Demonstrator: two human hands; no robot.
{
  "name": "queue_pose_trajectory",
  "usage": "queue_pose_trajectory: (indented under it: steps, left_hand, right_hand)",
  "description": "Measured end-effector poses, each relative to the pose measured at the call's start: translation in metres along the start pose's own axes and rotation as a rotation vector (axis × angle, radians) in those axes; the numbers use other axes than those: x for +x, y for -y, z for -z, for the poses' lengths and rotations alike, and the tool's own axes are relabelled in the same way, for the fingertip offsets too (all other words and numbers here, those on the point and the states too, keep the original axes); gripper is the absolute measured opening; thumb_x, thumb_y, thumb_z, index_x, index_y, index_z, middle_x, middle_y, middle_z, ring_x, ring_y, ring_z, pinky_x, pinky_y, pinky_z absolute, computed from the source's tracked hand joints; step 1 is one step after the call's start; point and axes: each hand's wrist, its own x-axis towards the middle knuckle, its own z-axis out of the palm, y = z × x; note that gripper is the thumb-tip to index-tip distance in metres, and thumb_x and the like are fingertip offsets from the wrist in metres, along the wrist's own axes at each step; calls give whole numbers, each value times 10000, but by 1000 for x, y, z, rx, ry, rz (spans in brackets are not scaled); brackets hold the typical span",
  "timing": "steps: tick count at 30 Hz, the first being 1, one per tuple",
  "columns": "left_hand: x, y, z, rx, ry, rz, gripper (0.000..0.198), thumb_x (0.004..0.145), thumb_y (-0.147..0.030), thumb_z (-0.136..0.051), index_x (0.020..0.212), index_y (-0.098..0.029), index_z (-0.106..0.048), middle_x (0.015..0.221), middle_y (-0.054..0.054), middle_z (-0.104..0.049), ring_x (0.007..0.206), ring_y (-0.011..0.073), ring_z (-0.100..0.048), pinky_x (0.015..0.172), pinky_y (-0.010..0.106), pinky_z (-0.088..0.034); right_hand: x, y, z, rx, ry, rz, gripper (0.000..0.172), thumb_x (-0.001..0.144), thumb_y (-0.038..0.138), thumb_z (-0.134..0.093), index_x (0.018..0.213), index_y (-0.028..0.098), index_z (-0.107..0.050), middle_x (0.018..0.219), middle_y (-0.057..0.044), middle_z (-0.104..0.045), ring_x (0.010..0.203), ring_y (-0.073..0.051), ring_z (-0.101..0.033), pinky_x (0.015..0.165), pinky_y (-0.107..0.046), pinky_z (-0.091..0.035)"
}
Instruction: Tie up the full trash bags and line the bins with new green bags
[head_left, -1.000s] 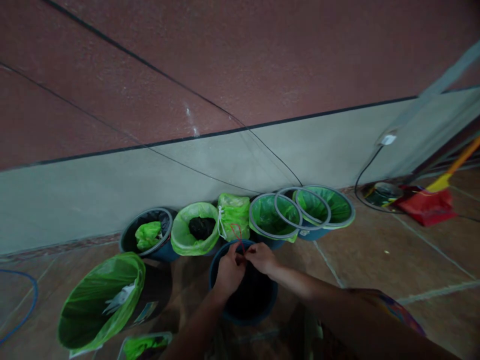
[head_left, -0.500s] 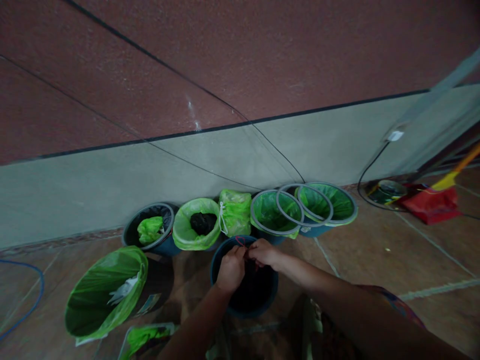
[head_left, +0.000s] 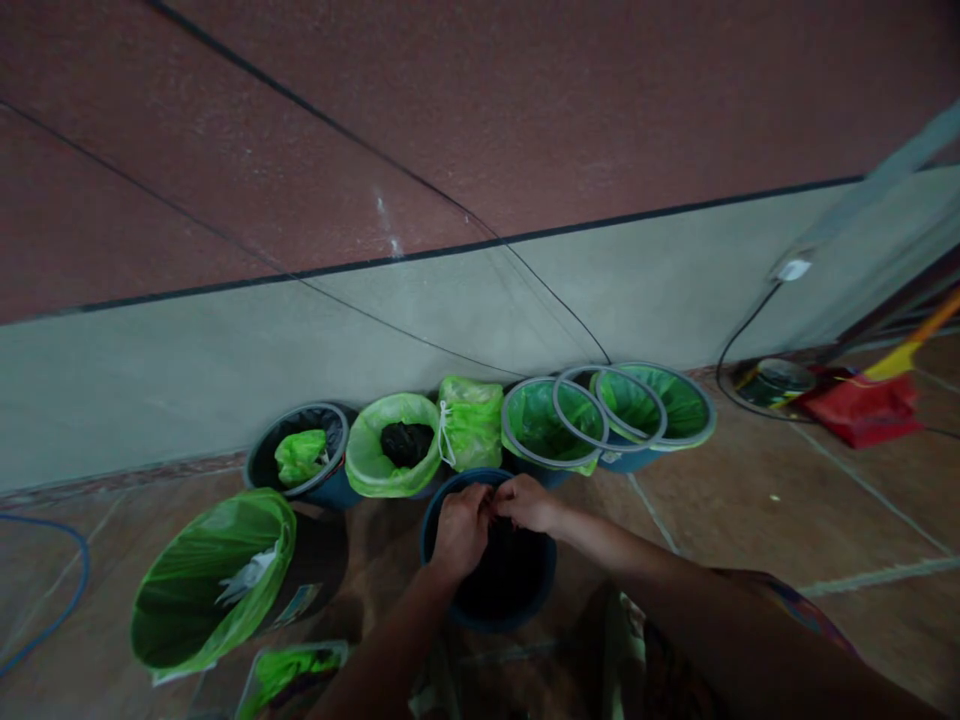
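Note:
Over a dark blue bin (head_left: 553, 560), my left hand (head_left: 463, 528) and my right hand (head_left: 527, 503) meet near the far rim. Both have their fingers closed in a pinch on a thin red string, of which hardly anything shows now between the fingertips. Inside the bin it is dark; a black bag seems to lie there, but its shape is hard to make out. Just behind the bin sits a tied light-green bag (head_left: 480, 430) with a white drawstring. To its left is a bin with a green liner (head_left: 367, 465) and a black bundle (head_left: 407, 444) in it.
Along the wall stand a black-lined bin (head_left: 255, 460) and green-lined bins (head_left: 551, 410), with a loose grey ring (head_left: 652, 385) across two rims. A green-lined bin (head_left: 187, 590) lies tipped at left, near a blue hose (head_left: 84, 570). At right are a red dustpan (head_left: 862, 405) and cables.
The red loop that stood up above my fingers has dropped out of sight. My left hand has shifted slightly upward, and both hands stay close together over the bin.

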Motion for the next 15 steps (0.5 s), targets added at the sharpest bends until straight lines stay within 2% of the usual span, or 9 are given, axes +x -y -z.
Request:
queue_pose_trajectory:
  steps: [3, 7, 15]
  left_hand:
    - [-2, -2, 1, 100, 10, -34, 287, 868, -49, -471, 998, -172, -695, 961, 75, -701, 984, 222, -624, 930, 378, -435]
    - [-3, -5, 4, 113, 25, 7, 282, 863, -48, -466, 890, -173, -718, 902, 69, -699, 955, 221, -625, 944, 399, -419]
    - [2, -5, 2, -119, -5, 168, 274, 864, -75, -490, 769, -166, -731, 850, 60, -681, 817, 158, -613, 770, 273, -438]
  right_hand:
    - [-2, 3, 1, -3, 22, 24, 134, 734, 186, -606, 651, 158, -707, 478, 52, -513, 460, -80, -473, 477, -204, -344]
    - [-4, 5, 1, -23, 1, 13, 142, 746, 201, -610, 659, 155, -712, 471, 47, -517, 460, -84, -473, 459, -204, -318]
    - [-4, 6, -2, -41, -44, -25, 143, 761, 221, -627, 674, 151, -716, 460, 51, -498, 442, -77, -442, 433, -202, -285]
